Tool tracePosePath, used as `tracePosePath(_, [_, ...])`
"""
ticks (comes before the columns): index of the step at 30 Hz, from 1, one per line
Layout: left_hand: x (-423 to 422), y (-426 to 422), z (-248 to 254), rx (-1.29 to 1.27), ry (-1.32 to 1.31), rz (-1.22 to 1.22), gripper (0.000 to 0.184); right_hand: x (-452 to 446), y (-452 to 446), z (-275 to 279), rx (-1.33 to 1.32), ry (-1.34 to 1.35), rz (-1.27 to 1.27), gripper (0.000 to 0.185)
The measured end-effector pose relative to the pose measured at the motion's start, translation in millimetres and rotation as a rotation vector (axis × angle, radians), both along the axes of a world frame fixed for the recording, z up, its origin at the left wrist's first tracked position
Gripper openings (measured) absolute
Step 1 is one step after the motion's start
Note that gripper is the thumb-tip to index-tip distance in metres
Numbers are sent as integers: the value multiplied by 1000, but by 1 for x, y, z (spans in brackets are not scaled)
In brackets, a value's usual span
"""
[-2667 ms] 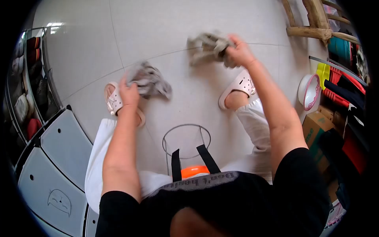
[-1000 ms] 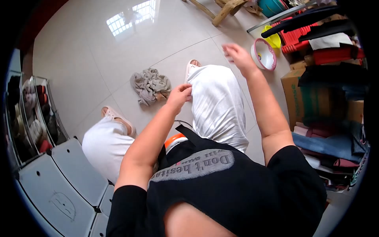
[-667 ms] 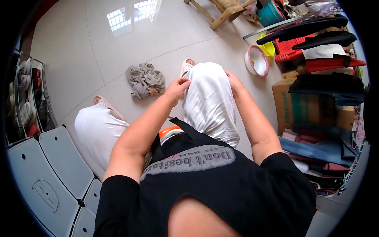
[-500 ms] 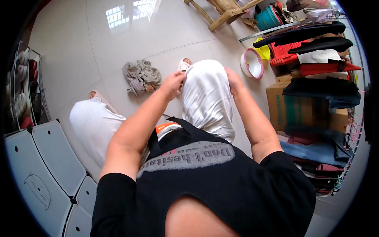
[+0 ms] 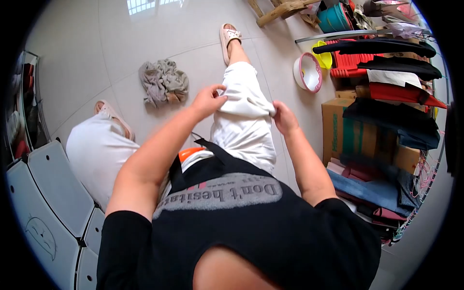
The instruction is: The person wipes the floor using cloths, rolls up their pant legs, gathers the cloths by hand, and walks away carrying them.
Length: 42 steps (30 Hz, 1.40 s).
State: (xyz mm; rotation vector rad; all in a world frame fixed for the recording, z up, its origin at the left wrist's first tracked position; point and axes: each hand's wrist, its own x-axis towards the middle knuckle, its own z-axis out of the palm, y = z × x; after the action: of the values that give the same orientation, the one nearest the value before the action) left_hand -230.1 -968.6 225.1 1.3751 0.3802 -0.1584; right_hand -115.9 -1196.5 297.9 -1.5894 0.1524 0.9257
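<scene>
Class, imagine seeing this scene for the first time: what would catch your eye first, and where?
Probably the bright white trousers, with the left hand and right hand at either side of the outstretched right leg. Next, the crumpled greyish cloth on the floor left of that leg, then the pink-rimmed bowl to its right.

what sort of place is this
Most likely a room in a home, used partly for storage: shoes sit on the left, grey cabinet panels stand nearby, and clothes hang on the right.
</scene>
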Motion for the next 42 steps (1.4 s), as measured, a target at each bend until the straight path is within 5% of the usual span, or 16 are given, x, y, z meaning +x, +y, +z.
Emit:
tracePosePath(2, [6, -6, 2, 326, -316, 124, 19, -14, 4, 12, -127, -56, 8, 20])
tracePosePath(8, [2, -12, 5, 34, -159, 54, 15, -13, 33, 11, -263, -368, 255, 15])
tracePosePath(11, [-9, -19, 9, 74, -25, -263, 18, -6, 38, -11, -335, -619, 320, 13])
tracePosePath(15, [-20, -26, 14, 247, -77, -28, 17, -8, 46, -8, -323, -665, 273, 12])
tracePosePath(17, [-13, -19, 1, 743, -311, 366, 16, -15, 50, 3, -267, -527, 221, 11])
tracePosePath(18, [-10, -15, -3, 741, -314, 371, 16, -18, 51, 8, -217, -388, 180, 11])
tracePosePath(20, [-3, -8, -10, 367, -42, 49, 17, -19, 51, 4, -211, -380, 174, 12])
tracePosePath(21, [1, -8, -11, 82, -44, 165, 13, -19, 51, 1, -203, -360, 160, 13])
tracePosePath(22, [2, -5, -12, 82, -51, 170, 13, -17, 53, -3, -203, -368, 164, 13])
tracePosePath(24, [1, 2, -14, -359, 33, 179, 13, -13, 59, -11, -338, -692, 288, 16])
tracePosePath(26, [0, -12, -35, 421, -471, 93, 23, -15, 69, 2, -413, -715, 346, 19])
tracePosePath(28, [-13, -19, 8, -43, -39, 86, 22, -17, 71, 10, -454, -557, 459, 26])
tracePosePath(30, [-22, -26, 5, -37, -57, 63, 22, -22, 53, 10, -498, -534, 544, 34])
tracePosePath(33, [-30, -40, 7, 352, -207, -190, 19, -62, 22, 43, -508, -426, 529, 36])
tracePosePath(38, [-39, -42, 18, 593, -265, -265, 17, -62, 14, 36, -575, -413, 528, 32])
tracePosePath(42, [-53, -31, 37, 625, -243, -82, 24, -36, 13, 27, -430, -810, 431, 17])
